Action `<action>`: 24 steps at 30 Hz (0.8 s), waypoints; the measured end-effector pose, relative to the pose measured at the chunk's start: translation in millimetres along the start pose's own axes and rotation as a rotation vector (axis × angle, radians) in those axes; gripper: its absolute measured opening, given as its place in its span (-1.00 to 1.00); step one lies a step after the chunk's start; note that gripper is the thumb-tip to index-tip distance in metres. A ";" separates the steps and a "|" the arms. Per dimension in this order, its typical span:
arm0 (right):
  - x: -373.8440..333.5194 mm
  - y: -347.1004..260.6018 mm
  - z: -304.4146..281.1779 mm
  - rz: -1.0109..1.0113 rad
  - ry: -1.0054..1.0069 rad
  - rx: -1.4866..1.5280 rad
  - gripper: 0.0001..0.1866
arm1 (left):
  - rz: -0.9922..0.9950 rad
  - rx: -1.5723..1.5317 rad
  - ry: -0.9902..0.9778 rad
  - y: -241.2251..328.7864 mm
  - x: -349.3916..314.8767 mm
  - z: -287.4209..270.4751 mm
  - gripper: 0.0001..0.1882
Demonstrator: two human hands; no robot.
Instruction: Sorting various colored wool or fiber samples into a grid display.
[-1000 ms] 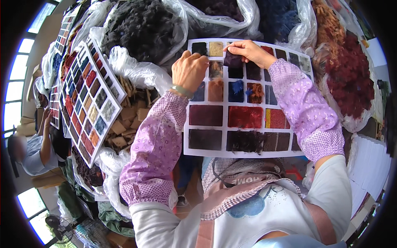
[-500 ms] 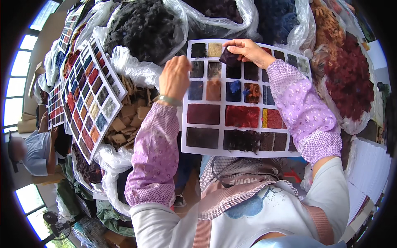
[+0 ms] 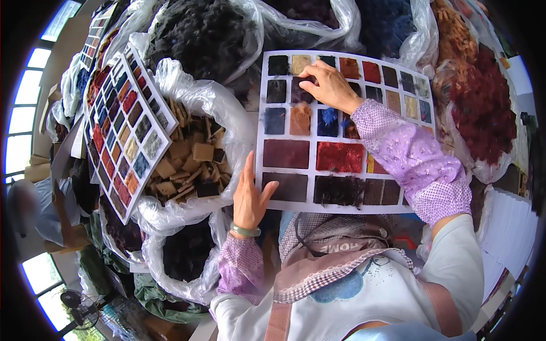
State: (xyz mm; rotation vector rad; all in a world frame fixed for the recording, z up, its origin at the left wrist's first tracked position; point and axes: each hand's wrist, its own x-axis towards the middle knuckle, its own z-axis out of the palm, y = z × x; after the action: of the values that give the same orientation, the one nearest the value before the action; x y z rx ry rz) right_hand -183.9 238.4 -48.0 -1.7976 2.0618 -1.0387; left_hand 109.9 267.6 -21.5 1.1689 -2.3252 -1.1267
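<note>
A white sample board (image 3: 313, 136) with rows of coloured fibre swatches is in front of me. My right hand (image 3: 330, 85) reaches over its upper part, thumb and curled fingers closed at the edge of a dark purple swatch (image 3: 301, 94) lying in the second row. Part of that swatch is hidden under the fingertips. Against the board's lower left edge rests my left hand (image 3: 250, 199), fingers stretched and thumb apart over the border. Near it on the board are a maroon swatch (image 3: 285, 154), a bright red swatch (image 3: 339, 157) and a fuzzy black swatch (image 3: 339, 190).
Left of the board, a plastic-lined bag holds tan square pieces (image 3: 185, 162). Another swatch board (image 3: 128, 139) leans beside it. Bags of black fibre (image 3: 199, 40) and dark red fibre (image 3: 480, 108) stand behind and right. A person (image 3: 51, 210) sits at far left.
My left hand has dropped from the board's upper left to its lower left edge and opened out. My right hand has brought the dark purple swatch down and left onto the second row.
</note>
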 end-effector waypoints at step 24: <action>-70.5 -1.9 -34.0 -0.268 -0.317 -0.371 -0.46 | 0.397 0.697 -0.252 26.7 127.7 60.6 -0.33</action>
State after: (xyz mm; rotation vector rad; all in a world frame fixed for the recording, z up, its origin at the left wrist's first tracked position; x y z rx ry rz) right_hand -186.0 316.4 -41.8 -2.2924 1.9461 -0.3943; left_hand -18.2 208.7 -49.6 0.6989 -3.0909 -0.3347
